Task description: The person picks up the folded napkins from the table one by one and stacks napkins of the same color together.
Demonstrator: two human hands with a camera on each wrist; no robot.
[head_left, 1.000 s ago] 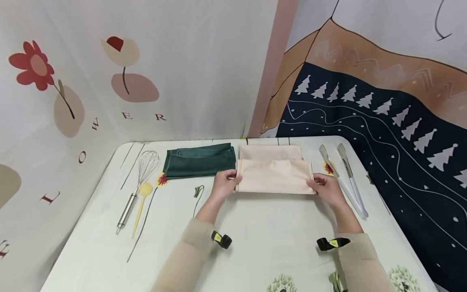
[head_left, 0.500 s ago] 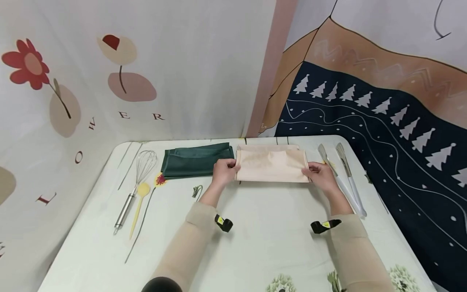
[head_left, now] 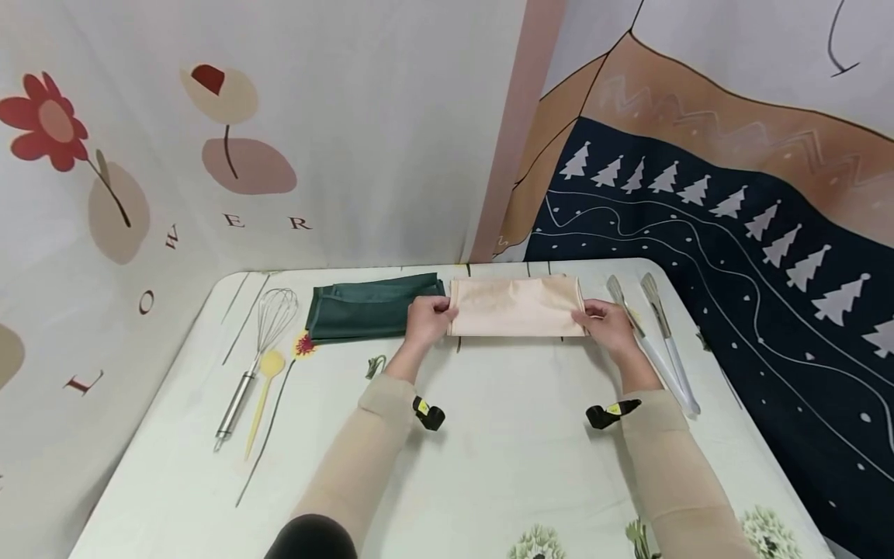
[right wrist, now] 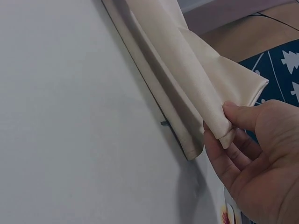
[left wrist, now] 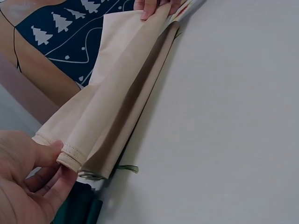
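A folded cream cloth (head_left: 517,307) is stretched between my two hands near the back of the table. My left hand (head_left: 427,318) pinches its left end between thumb and fingers, overlapping the folded dark green cloth (head_left: 370,310) in the head view. At the other end, my right hand (head_left: 606,322) pinches the cloth's right edge. Both wrist views show a second folded cream cloth (left wrist: 140,100) lying on the table just under the held one, which hides it in the head view.
To the left lie a whisk (head_left: 237,404) and a yellow spoon (head_left: 272,363). White-handled tongs (head_left: 676,349) lie right of my right hand. Printed curtains (head_left: 391,132) hang behind and beside the white-covered table (head_left: 489,466).
Both hands have carried the held cream cloth toward the back of the table, over the second cream cloth, which has gone out of sight in the head view.
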